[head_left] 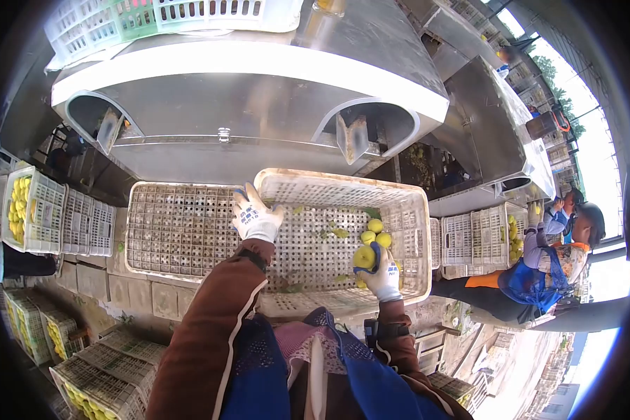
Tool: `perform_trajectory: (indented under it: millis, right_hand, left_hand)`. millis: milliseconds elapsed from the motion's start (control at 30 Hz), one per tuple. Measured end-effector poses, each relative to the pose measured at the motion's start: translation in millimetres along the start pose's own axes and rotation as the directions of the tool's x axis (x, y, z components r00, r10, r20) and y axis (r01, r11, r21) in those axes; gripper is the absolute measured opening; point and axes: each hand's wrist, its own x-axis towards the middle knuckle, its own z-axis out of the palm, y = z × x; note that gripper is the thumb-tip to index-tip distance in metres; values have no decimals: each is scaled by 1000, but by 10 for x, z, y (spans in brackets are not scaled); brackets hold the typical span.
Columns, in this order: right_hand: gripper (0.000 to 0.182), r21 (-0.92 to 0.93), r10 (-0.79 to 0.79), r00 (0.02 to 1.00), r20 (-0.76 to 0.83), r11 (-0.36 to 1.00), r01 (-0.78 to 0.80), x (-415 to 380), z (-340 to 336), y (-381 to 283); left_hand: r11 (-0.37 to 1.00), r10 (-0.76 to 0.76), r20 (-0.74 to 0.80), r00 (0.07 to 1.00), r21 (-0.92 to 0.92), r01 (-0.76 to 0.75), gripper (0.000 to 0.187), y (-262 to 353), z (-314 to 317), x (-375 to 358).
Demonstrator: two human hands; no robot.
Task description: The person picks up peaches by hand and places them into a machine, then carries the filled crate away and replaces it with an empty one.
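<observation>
A white slatted plastic crate (343, 301) is in front of me, with a few round yellow-green fruits (375, 226) and loose leaves (339, 232) at its right end. My right hand (383, 278), in a white glove with blue fingertips, is closed around a larger yellow-green fruit (363, 257) inside the crate. My left hand (256, 218), gloved the same way, lies at the crate's left edge with its fingers spread and holds no fruit. Left of it, a second crate (178, 227) shows its grid bottom.
A metal machine (259, 105) with two arched openings runs along the far side. More crates of fruit (31, 210) stand at the left and lower left (112, 371). On the right, another person (546, 273) is beside stacked crates (472, 234).
</observation>
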Motion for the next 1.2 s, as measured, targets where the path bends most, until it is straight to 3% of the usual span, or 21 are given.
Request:
perform_trajectory:
  millis: [133,233,267,300,367,433,500,600,633,700,800,900,1033,1100,1133,1200]
  right_hand:
    - [82,137,-88,988,-129,985,106,366,-20,-160]
    - [80,621,-18,974,-224,768,157,784,151,-210]
    - [78,675,-10,973,-231,719,167,958,144,-247]
    - [77,668,-36,946,-322,699,254,1094,66,-384]
    - [78,383,-162,866,-473,847,368,1390,-128,-546]
    - [80,296,-173,799,-576,867,401,1658,-129,-630]
    - [86,314,-88,809,-581,893,323,1878,-101,-691]
    - [84,16,-80,842,-533,994,104,1989,5,-789]
    - [85,-71,-42,906,-421,997,13,1966,-67,-910]
    - [84,-65,4,935,-353,997,-29,1914,-203,-1003]
    - [83,-180,-82,914,-397,984,10,1914,-151,-945]
    - [78,-114,-22,940,-339,993,-18,2187,-193,-974]
    - [67,-207,63,950,-305,970,-131,2668,-411,-1318]
    - [67,-192,-25,945,-327,981,-40,2701,-557,-1217]
    - [77,-188,-143,919,-368,979,77,2597,-659,-1103]
    - [77,5,-274,912,-306,957,289,2221,-750,-779]
  left_hand:
    - [1000,-12,28,1000,4,12,97,11,-1,5]
    - [1000,-16,42,999,13,16,96,40,-13,-11]
    - [999,-18,15,1000,35,17,95,40,31,-4]
    - [999,-8,-1,1000,44,8,95,20,75,5]
    - [999,-2,-8,1000,54,2,96,22,92,6]
    - [998,-14,-28,1000,62,16,96,29,111,10]
    - [997,-1,-74,997,82,7,97,45,104,-7]
    - [997,0,-59,998,74,4,97,48,106,-10]
    - [998,1,-63,998,66,3,97,39,122,5]
    - [998,3,-74,997,55,1,97,29,147,25]
    - [999,6,-79,997,39,-3,97,21,142,2]
    - [1000,7,-35,999,-12,-8,99,24,95,3]
    - [1000,3,-12,1000,-2,-3,100,7,90,15]
    - [1000,9,-24,1000,-8,-9,99,1,111,31]
    - [999,13,-38,999,-30,-14,98,1,110,29]
    - [998,25,-52,998,-52,-28,98,-47,164,47]
